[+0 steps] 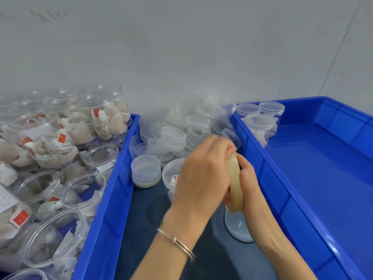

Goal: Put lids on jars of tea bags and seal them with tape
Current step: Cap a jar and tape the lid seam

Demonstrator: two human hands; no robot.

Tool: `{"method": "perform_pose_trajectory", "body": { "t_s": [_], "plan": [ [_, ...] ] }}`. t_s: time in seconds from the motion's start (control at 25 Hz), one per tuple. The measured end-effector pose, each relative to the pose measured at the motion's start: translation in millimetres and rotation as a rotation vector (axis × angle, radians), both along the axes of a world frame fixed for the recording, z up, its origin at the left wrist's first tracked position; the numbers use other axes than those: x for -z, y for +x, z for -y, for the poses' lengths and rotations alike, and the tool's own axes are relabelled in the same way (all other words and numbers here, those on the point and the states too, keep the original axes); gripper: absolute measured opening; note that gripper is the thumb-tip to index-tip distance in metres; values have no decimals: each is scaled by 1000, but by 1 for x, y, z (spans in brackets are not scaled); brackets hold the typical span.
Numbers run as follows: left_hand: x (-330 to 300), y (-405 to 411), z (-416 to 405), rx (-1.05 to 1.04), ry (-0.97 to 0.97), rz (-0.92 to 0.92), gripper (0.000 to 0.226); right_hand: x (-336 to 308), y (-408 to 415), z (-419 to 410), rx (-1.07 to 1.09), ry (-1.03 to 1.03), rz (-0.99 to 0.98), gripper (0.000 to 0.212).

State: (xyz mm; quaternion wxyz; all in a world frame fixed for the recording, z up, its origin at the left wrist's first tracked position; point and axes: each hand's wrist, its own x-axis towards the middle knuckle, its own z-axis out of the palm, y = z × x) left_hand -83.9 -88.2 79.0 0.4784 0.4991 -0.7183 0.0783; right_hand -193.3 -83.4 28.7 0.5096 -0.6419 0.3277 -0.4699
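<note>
Tape (234, 183), a pale yellowish roll, is held on edge between both hands above the dark bench (145, 229), between two blue crates. The right hand (249, 188) is curled round the roll's right side, while the left hand (201, 170), with a bracelet (177, 244) on its wrist, is closed over the top left of the roll; its fingertips seem to pinch at the rim, though they are partly hidden. A jar (171, 178) with tea bags stands on the bench just behind the left hand, its top largely hidden by that hand. A clear lid (239, 227) lies on the bench below the roll. Loose lids (177, 130) are heaped against the wall, and a stack of lids (146, 170) sits nearby. The left crate (113, 188) is filled with open jars of tea bags (60, 138); lidded jars (260, 120) stand in the far corner of the right crate (323, 178).
</note>
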Motion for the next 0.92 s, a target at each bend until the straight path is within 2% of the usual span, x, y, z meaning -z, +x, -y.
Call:
{"method": "perform_pose_trajectory", "body": {
  "t_s": [0.08,0.2,0.32,0.4,0.44,0.48,0.56,0.64,0.68,0.76,0.92],
  "plan": [
    [-17,4,7,33,115,-107,14,5,0,2,96,-93,48,54],
    [-31,6,4,58,215,-121,14,20,-15,2,132,-250,6,56],
    [-32,15,-15,9,165,-157,16,11,-18,19,240,-466,-346,54],
    [-30,22,-26,-20,131,-225,17,-1,-20,29,393,-477,-641,58],
    [-28,26,-31,-31,135,-273,19,-8,-23,31,445,-454,-726,61],
    [-26,32,-35,-35,157,-353,21,-14,-26,33,441,-462,-748,62],
    [-18,45,-40,7,253,-630,23,-23,-30,29,325,-546,-709,54],
    [-5,60,-47,118,413,-914,14,-26,-32,24,246,-649,-729,48],
    [4,66,-53,188,498,-985,8,-27,-32,23,245,-694,-795,50],
    [25,70,-62,225,582,-1009,16,-25,-30,24,302,-729,-958,55],
    [69,69,-55,-46,392,-1055,6,-8,-18,27,300,-768,-1176,49]
  ]
}}
